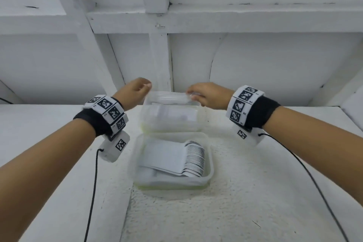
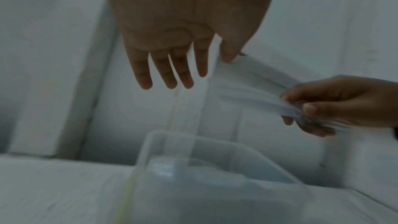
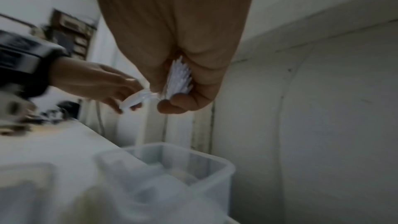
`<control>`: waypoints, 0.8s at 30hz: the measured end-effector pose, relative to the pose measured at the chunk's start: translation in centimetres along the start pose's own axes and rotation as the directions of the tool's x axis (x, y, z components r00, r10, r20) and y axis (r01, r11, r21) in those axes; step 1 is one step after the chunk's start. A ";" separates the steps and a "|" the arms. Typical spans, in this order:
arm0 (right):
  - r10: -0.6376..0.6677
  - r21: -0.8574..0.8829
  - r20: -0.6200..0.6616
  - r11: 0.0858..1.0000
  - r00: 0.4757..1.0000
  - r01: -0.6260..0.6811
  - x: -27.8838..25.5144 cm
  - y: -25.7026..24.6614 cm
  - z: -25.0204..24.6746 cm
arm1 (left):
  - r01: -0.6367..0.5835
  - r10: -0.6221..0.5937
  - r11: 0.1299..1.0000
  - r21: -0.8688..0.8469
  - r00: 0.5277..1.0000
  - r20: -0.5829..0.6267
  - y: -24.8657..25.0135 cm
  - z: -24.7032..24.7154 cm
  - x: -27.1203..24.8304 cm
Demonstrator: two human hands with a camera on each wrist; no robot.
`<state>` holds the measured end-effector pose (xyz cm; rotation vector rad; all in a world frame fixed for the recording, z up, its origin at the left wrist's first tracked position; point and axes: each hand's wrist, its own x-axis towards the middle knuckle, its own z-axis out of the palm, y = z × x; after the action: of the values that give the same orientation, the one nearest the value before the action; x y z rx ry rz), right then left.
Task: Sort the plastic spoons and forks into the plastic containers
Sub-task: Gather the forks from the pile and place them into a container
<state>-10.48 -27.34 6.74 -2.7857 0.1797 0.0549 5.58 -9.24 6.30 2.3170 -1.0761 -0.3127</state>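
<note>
Both hands hold a bundle of white plastic forks [image 1: 169, 95] level above the far clear container [image 1: 144, 122]. My right hand [image 1: 196, 96] grips one end, and the tines [image 3: 178, 77] stick out of its fist [image 3: 172, 94]. At the other end my left hand [image 1: 146, 87] pinches the bundle [image 2: 258, 91] between thumb and forefinger [image 2: 215, 64], the other fingers straight. The far container has something white inside, too blurred to name. The near container [image 1: 211, 165] holds a neat stack of white cutlery [image 1: 176, 157].
The two containers stand one behind the other on a white rough mat [image 1: 235, 192] on a white table. A white wall with beams [image 1: 157, 55] rises close behind the far container. Black cables [image 1: 94, 183] hang from both wristbands.
</note>
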 end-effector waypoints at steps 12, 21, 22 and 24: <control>0.160 -0.035 0.148 0.987 0.976 -0.156 7.6 2.0 7.0 | 0.470 -0.450 0.880 -0.071 0.872 0.193 -6.2 4.3 3.1; 0.242 -0.018 0.196 0.970 0.950 -0.243 8.0 2.1 8.3 | 0.458 -0.430 0.881 -0.124 0.881 0.197 -6.2 4.3 2.7; 0.238 -0.028 0.189 0.971 0.953 -0.237 8.0 2.1 8.3 | 0.458 -0.429 0.880 -0.129 0.881 0.199 -6.2 4.2 2.7; 0.234 -0.043 0.179 0.972 0.956 -0.230 8.1 2.0 8.1 | 0.454 -0.425 0.880 -0.137 0.883 0.199 -6.1 4.2 2.7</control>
<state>-2.80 -27.33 -2.02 -2.7472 0.4613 0.3713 9.37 -9.76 -0.62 2.3795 -0.5438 -0.7562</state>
